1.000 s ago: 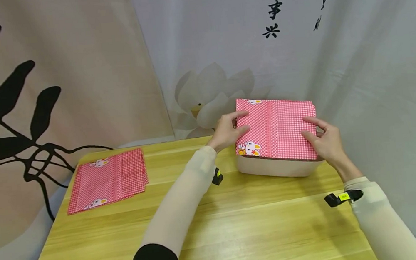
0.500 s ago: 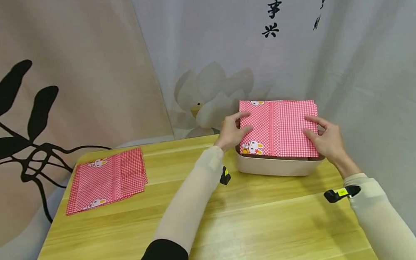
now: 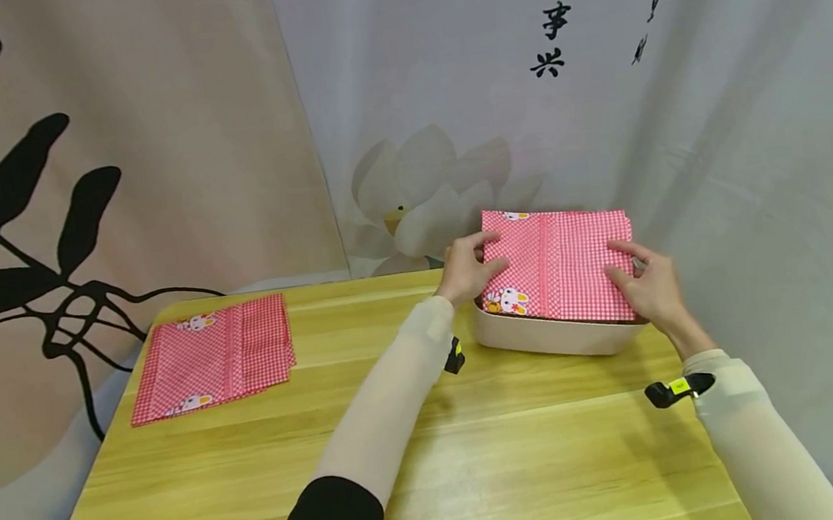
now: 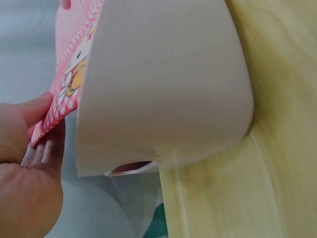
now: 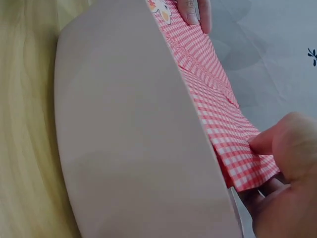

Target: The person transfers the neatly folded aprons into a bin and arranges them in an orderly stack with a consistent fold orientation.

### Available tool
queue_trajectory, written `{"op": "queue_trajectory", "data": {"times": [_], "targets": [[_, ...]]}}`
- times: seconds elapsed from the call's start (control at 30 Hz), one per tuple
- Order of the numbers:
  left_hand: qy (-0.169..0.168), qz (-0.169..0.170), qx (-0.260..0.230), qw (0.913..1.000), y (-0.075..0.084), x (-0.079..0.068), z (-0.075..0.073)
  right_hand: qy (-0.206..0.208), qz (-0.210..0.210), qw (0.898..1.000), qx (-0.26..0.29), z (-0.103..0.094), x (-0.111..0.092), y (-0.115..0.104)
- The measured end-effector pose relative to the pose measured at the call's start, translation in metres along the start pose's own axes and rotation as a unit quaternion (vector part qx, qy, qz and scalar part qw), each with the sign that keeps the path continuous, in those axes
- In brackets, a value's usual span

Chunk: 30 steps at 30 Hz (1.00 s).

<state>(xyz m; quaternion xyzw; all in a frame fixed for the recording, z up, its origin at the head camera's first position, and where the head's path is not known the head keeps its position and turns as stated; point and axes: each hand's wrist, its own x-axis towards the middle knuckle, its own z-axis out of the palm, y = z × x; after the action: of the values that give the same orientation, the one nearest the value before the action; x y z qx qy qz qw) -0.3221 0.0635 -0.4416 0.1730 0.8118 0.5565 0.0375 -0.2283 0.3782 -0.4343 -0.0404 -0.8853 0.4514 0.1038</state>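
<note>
A folded red-and-white checked cloth (image 3: 556,267) with rabbit prints lies spread over the mouth of a beige bin (image 3: 555,337). My left hand (image 3: 466,270) pinches its left edge, thumb on top and fingers beneath, as the left wrist view shows. On the opposite side, my right hand (image 3: 648,284) grips the right edge between thumb and fingers. In the right wrist view the cloth's corner (image 5: 242,168) sticks out past the bin's rim. The inside of the bin is mostly hidden under the cloth.
A second folded checked cloth (image 3: 215,359) lies flat at the table's left side. The bin stands near the back right of the wooden table (image 3: 548,456). A printed curtain (image 3: 406,68) hangs close behind, and the bin has a handle hole (image 4: 131,167).
Both hands have lowered the cloth toward the bin and shifted its left edge slightly right. The bin and the second cloth have stayed in place.
</note>
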Motion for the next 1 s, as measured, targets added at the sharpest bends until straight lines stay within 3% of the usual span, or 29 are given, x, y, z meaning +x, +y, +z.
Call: {"op": "queue_trajectory", "data": {"times": [0.3,0.57,0.73,1.0], "targets": [[-0.05,-0.005,0.085,0.9951,-0.008,0.0,0.003,-0.04,-0.021,0.998,-0.046,0.005,-0.001,0.008],[-0.085,-0.009,0.176,0.9807,-0.002,0.0,0.004,-0.087,-0.004,0.993,-0.083,0.003,0.002,0.009],[-0.109,-0.011,0.209,0.9718,0.002,0.001,0.004,-0.095,0.006,0.991,-0.093,0.001,0.003,0.009],[-0.119,0.003,0.242,0.963,0.002,0.001,0.003,-0.098,0.002,0.986,-0.131,0.001,0.004,0.007]]}}
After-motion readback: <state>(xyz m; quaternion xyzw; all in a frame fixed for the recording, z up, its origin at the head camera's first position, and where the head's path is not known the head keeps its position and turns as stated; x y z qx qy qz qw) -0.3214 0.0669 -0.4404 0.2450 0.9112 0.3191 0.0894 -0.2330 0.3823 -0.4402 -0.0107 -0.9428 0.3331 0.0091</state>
